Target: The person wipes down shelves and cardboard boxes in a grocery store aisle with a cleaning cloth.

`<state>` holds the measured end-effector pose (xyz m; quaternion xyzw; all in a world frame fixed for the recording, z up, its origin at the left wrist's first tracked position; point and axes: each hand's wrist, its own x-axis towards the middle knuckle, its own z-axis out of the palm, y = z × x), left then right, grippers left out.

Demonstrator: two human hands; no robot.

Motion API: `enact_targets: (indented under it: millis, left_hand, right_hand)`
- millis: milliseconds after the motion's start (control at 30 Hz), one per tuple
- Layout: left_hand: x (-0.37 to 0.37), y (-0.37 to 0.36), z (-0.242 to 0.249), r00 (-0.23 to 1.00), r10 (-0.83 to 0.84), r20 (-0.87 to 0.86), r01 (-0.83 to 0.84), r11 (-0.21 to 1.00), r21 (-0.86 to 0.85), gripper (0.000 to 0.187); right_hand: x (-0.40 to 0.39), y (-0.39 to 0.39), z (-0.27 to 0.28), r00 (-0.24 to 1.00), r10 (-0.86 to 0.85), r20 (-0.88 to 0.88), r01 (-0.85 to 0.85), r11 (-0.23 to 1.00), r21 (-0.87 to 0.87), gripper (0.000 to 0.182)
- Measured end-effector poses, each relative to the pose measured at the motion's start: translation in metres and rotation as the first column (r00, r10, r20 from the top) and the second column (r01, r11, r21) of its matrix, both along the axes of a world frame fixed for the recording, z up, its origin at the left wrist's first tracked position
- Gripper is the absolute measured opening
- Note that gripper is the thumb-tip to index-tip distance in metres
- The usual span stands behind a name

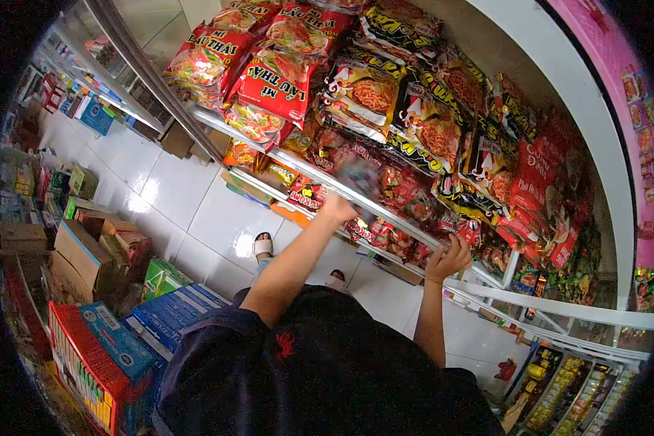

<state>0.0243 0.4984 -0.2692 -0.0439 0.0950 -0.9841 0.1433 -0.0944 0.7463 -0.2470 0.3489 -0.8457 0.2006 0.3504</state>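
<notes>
In the head view, our two hands are busy at the noodle shelf, just by its white front rail (305, 168). Our left hand (341, 207) is at the rail, with a smeary grey-green thing (360, 178) at its one o'clock (it is too blurry to name). We cannot tell how far open those fingers are, or if they have hold of it. Our right hand (449, 259), at four o'clock from the left, has bent fingers up by the rail, close to a small red pack (469, 232). We cannot tell if they pinch it or just rest near.

Red soup noodle packs (272, 83) sit at eleven o'clock from our left hand, and black and yellow packs (425, 127) at about half past one. We think any move here calls for small, soft pushes, and for lifting our knuckles over the rail.

The packs are heaped tight, so we see little room from eleven to two o'clock. A curved white frame (623, 240) stands at three o'clock from our right hand. The best open room is over the tiled floor (218, 211), at nine o'clock from our left hand. Past it, also near nine, are cardboard boxes (80, 254) that an elbow could bump.
</notes>
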Motion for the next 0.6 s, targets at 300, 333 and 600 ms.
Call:
enact_targets:
  millis: [300, 333, 600]
  left_hand:
    - [0.037, -0.105, -0.033, 0.833, 0.553, 0.007, -0.529, 0.802, -0.278, 0.035]
    - [0.039, -0.1, -0.018, 0.814, 0.577, 0.068, -0.544, 0.798, -0.258, 0.039]
    - [-0.09, 0.052, -0.017, 0.977, 0.168, -0.135, -0.164, 0.986, 0.035, 0.04]
  right_hand:
    - [-0.001, 0.0, 0.0, 0.999, -0.006, 0.04, 0.007, 1.0, -0.029, 0.034]
    - [-0.001, 0.0, 0.001, 0.999, 0.007, 0.052, -0.005, 0.999, -0.037, 0.033]
    - [0.0, 0.003, 0.003, 0.997, 0.007, 0.078, -0.005, 0.999, -0.032, 0.029]
